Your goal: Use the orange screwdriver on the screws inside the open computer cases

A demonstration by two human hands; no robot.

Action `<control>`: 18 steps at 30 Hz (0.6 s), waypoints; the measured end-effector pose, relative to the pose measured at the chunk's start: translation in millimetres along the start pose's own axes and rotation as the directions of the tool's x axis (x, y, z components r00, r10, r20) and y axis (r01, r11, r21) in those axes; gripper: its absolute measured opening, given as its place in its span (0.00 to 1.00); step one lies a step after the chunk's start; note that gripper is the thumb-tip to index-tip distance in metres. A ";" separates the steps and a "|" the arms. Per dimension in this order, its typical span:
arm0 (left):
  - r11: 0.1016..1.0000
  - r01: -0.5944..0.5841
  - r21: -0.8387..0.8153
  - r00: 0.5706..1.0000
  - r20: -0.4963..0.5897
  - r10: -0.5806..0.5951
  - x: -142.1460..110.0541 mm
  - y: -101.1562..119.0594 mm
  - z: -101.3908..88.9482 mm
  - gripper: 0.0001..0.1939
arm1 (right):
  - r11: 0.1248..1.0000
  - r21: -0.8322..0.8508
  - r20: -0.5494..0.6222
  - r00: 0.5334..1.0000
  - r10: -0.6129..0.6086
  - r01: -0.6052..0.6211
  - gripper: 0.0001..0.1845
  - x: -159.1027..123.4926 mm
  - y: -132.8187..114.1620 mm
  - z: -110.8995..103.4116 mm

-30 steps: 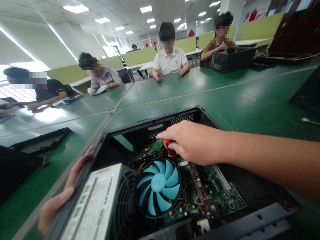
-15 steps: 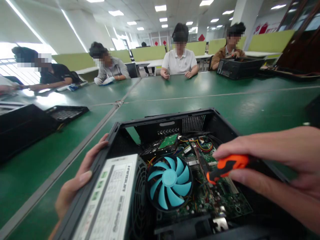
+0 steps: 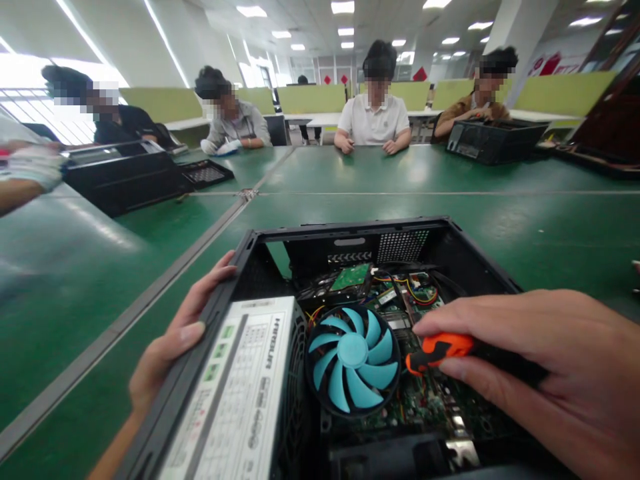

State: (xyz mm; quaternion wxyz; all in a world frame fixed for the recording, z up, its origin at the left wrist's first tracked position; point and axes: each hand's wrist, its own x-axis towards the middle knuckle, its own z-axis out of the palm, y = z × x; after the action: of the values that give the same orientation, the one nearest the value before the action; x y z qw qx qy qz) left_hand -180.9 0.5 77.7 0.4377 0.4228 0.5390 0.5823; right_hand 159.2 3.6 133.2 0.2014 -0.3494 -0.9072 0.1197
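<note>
A black computer case [image 3: 350, 230] lies open in front of me on the green table. My left hand [image 3: 167, 353] grips its left side wall, thumb on the rim and fingers along the outside. In my right hand [image 3: 530, 360] is a screwdriver [image 3: 447, 348] with an orange and black handle, pinched between thumb and fingers. Its front end points left toward the blue-bladed cooling fan [image 3: 353, 351]; the tip is hard to make out. Beside the fan sits a white-labelled power supply [image 3: 235, 393]. The green motherboard [image 3: 430, 393] shows beneath the screwdriver, partly covered by my right hand.
The green table [image 3: 310, 173] extends ahead, with a metal seam on the left. Another black case [image 3: 125, 173] and a gloved hand [image 3: 35, 167] are at left. Several people sit across; the one at far right works over a black case [image 3: 493, 140].
The view has swung slightly left, so things appear further right. My right hand and the screwdriver have come closer to the fan. The gloved hand at left has come into view.
</note>
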 end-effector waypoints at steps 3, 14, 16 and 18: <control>0.999 0.032 -0.011 0.999 -0.008 -0.032 -3.6 0.7 3.9 0.30 | 0.999 0.029 0.061 0.998 -0.028 0.027 0.13 0.3 1.5 10.1; 0.999 -0.010 -0.049 0.992 0.122 0.016 8.0 -7.8 -13.4 0.29 | 0.994 -0.109 0.127 0.992 -0.002 0.016 0.13 5.9 6.0 19.8; 0.998 -0.029 -0.058 0.990 0.139 0.036 8.2 -9.2 -13.5 0.28 | 0.997 -0.072 0.152 0.988 0.005 0.006 0.10 3.7 5.3 22.2; 0.996 -0.047 -0.074 0.988 0.146 0.057 7.9 -11.0 -13.4 0.28 | 1.000 0.005 0.151 0.988 0.015 -0.016 0.03 -1.4 4.6 23.6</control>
State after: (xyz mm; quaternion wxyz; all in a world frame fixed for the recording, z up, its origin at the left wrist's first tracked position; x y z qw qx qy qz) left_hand -195.3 5.0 66.1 0.4756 0.4631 0.4732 0.5792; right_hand 152.3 4.3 110.2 0.1325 -0.3457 -0.9167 0.1503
